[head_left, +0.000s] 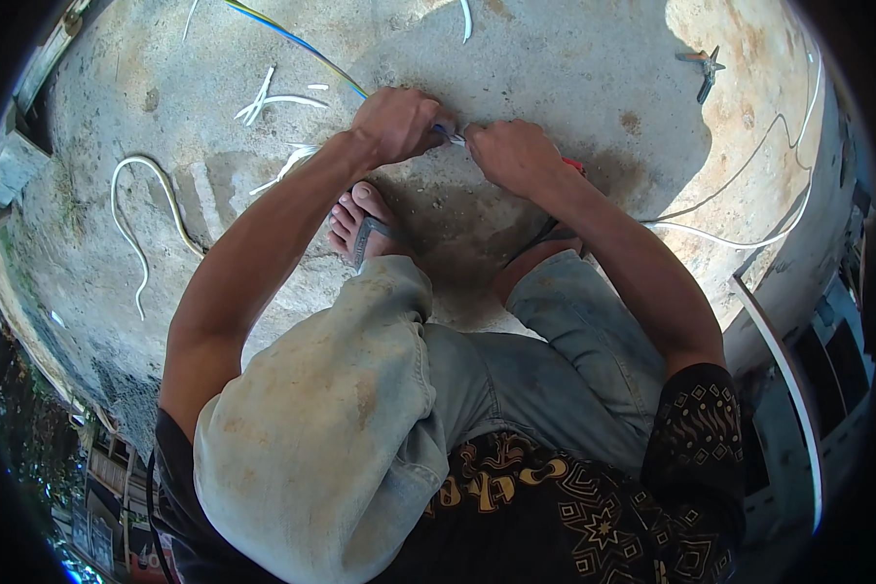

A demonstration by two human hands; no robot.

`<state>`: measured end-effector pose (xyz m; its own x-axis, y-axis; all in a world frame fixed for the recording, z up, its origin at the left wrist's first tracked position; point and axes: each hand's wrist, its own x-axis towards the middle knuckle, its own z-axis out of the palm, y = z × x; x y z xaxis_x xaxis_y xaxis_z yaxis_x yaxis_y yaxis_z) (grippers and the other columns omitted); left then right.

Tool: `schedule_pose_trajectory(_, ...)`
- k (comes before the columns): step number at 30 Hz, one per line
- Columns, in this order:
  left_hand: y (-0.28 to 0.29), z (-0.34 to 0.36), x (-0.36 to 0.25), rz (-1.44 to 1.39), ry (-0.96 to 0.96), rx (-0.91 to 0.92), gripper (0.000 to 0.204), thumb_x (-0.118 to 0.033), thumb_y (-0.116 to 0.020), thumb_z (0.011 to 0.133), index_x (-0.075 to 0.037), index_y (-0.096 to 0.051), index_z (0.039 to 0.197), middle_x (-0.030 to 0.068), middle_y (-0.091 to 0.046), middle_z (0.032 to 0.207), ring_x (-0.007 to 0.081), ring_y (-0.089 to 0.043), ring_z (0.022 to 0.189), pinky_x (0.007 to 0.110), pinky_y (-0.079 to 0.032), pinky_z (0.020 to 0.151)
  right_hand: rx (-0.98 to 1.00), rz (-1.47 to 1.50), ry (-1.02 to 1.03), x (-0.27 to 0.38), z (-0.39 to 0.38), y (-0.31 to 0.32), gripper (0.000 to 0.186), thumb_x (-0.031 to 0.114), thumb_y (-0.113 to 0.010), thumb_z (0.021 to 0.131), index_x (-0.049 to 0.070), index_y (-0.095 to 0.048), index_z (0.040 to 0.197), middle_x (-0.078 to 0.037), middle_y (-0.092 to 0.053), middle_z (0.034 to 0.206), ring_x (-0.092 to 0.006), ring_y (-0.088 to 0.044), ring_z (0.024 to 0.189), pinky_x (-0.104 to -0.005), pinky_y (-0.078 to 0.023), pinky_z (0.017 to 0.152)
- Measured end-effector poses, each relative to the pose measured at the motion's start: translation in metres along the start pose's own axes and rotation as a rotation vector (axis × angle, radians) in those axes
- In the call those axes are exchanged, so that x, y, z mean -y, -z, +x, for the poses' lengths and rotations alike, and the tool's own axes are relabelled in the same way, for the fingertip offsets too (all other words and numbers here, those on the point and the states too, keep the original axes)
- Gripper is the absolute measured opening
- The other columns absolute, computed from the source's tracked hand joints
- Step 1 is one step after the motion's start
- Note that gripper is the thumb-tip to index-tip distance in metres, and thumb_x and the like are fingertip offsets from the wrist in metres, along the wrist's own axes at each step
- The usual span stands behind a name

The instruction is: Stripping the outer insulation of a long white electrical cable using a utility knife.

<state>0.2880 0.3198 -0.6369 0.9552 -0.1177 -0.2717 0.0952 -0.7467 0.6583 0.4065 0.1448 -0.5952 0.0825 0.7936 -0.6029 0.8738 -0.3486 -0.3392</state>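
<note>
An electrical cable with blue and yellow-green wires [297, 41] runs from the far left edge into my left hand [399, 125], which is closed round it. Just past those fingers, a short blue and whitish length of the cable [453, 138] shows between my hands. My right hand [514, 154] is closed at the other side of this length, its fingertips pinching the end. Its knuckles hide exactly what they grip. A small red piece [573, 165] peeks out beside my right wrist; I cannot tell whether it is held or lies on the ground.
Cut white sheath strips [256, 101] and a curved pale cable [149, 161] lie on the concrete to the left. Pliers [705, 71] rest at the far right. A long white cable [740, 243] curves along the right side. My sandalled foot [364, 222] is below my left hand.
</note>
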Motion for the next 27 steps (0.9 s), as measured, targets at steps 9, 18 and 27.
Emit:
schedule_pose_trajectory(9,-0.003,0.003,0.002,0.022,0.023,0.038,0.02,-0.021,-0.074,0.08,-0.017,-0.075,0.1,0.0105,-0.074,0.09,0.0337,-0.07,0.08,0.044,-0.056,0.071,0.043,-0.015,-0.042,0.008,0.001,0.007,0.024,0.015,-0.05,0.091,0.003,-0.07,0.095,-0.019,-0.071,0.083,-0.0385,-0.072,0.079,-0.0492,-0.058,0.072)
schedule_pose_trajectory(18,0.004,0.005,-0.003,0.025,0.019,0.043,0.017,-0.023,-0.075,0.079,-0.017,-0.075,0.095,0.0101,-0.073,0.083,0.0323,-0.07,0.08,0.044,-0.056,0.073,0.083,-0.041,-0.029,0.004,-0.004,0.007,0.025,0.016,-0.05,0.092,0.003,-0.072,0.093,-0.019,-0.071,0.084,-0.0381,-0.072,0.078,-0.0489,-0.058,0.071)
schedule_pose_trajectory(27,0.007,0.005,-0.005,0.028,0.027,0.036,0.018,-0.024,-0.077,0.078,-0.018,-0.076,0.094,0.0089,-0.071,0.077,0.0314,-0.069,0.081,0.044,-0.055,0.074,0.12,-0.056,-0.069,0.001,-0.014,0.007,0.025,0.016,-0.05,0.092,0.003,-0.071,0.094,-0.018,-0.071,0.082,-0.0384,-0.071,0.077,-0.0489,-0.058,0.069)
